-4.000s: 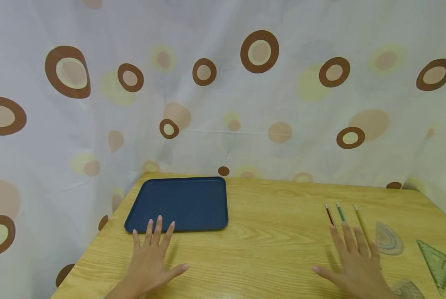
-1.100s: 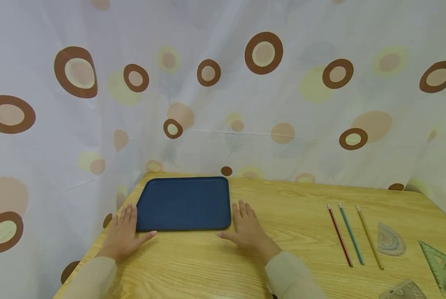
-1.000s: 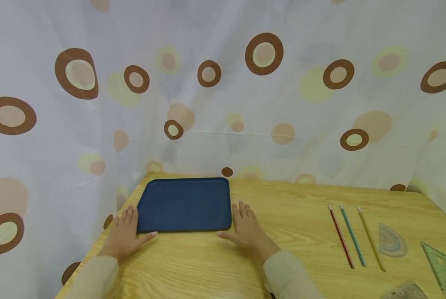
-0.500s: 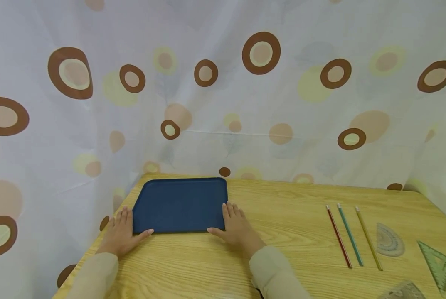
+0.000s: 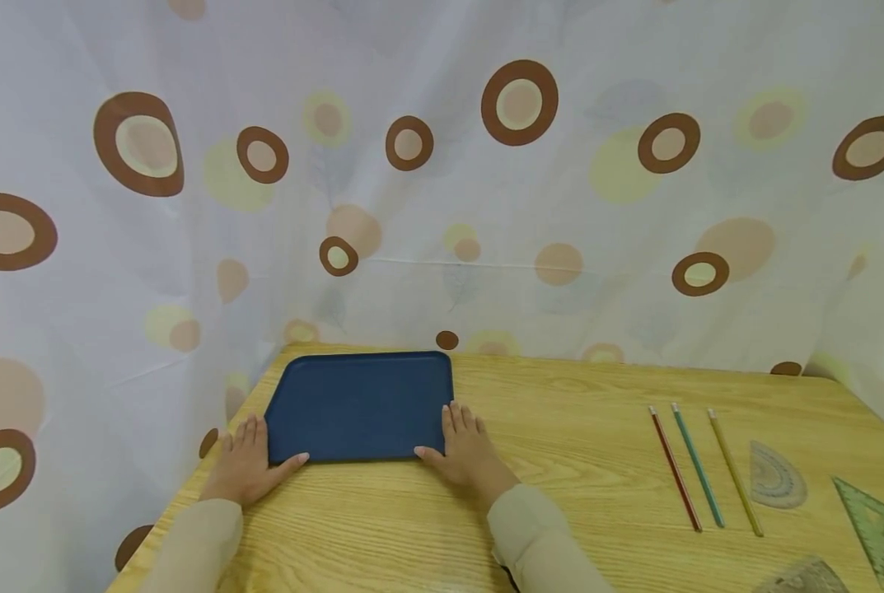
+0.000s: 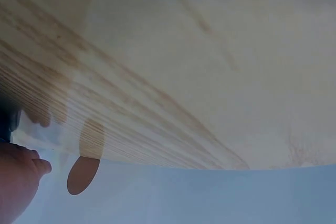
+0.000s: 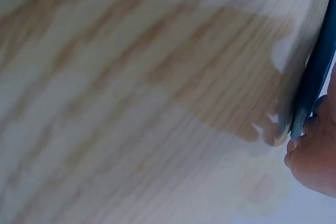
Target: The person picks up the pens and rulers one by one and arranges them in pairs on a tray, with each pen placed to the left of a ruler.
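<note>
A dark blue rectangular tray point(image 5: 360, 408) lies flat at the back left of the wooden table. My left hand point(image 5: 245, 469) is at its front left corner, fingers straight along the side and thumb pointing along the near edge. On the opposite corner, my right hand point(image 5: 465, 451) touches the rim, its fingers extended and its thumb by the near edge. The right wrist view shows the tray's blue edge point(image 7: 315, 72) against the fingers. Only part of the left hand point(image 6: 18, 179) appears in the left wrist view, beside a dark sliver of tray.
To the right lie a red pencil point(image 5: 675, 469), a teal pencil point(image 5: 699, 465) and a yellow pencil point(image 5: 736, 473). Beyond them are a clear protractor point(image 5: 775, 478) and a green set square point(image 5: 872, 523). Another clear protractor point(image 5: 808, 576) is cut off at the bottom. A patterned curtain point(image 5: 442, 206) hangs behind.
Both hands, earlier spread apart above the table, have come to the tray's sides. The right hand has moved left onto the tray's corner. The tray stays about where it was.
</note>
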`<state>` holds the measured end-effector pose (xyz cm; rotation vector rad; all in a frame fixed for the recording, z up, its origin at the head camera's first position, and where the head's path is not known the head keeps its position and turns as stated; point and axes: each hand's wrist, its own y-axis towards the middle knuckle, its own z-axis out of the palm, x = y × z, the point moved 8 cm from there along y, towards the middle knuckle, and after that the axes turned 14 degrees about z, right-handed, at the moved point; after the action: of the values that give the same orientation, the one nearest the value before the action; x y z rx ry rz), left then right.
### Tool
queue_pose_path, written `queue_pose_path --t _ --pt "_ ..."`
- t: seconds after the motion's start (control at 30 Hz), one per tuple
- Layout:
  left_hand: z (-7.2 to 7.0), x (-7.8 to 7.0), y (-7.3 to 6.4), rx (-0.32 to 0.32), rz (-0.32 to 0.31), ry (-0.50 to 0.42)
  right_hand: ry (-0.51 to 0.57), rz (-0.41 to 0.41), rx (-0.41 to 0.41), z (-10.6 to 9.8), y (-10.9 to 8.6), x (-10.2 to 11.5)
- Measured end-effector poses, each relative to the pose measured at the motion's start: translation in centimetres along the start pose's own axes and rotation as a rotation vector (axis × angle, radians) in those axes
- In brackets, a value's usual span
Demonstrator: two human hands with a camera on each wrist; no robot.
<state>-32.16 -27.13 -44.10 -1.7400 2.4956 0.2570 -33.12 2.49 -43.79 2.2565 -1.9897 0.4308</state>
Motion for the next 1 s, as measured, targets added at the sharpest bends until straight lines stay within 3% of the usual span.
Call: queue_pose_path --t 0.23,1.0 --pt "0.38 0.27 0.03 0.024 -0.025 -0.014 -0.070 0.036 0.024 0.11 0.26 -0.35" --pt "0.68 0.23 0.04 0.042 -0.041 -0.105 -0.027 0.066 0.071 -0.23 -0.11 -0.28"
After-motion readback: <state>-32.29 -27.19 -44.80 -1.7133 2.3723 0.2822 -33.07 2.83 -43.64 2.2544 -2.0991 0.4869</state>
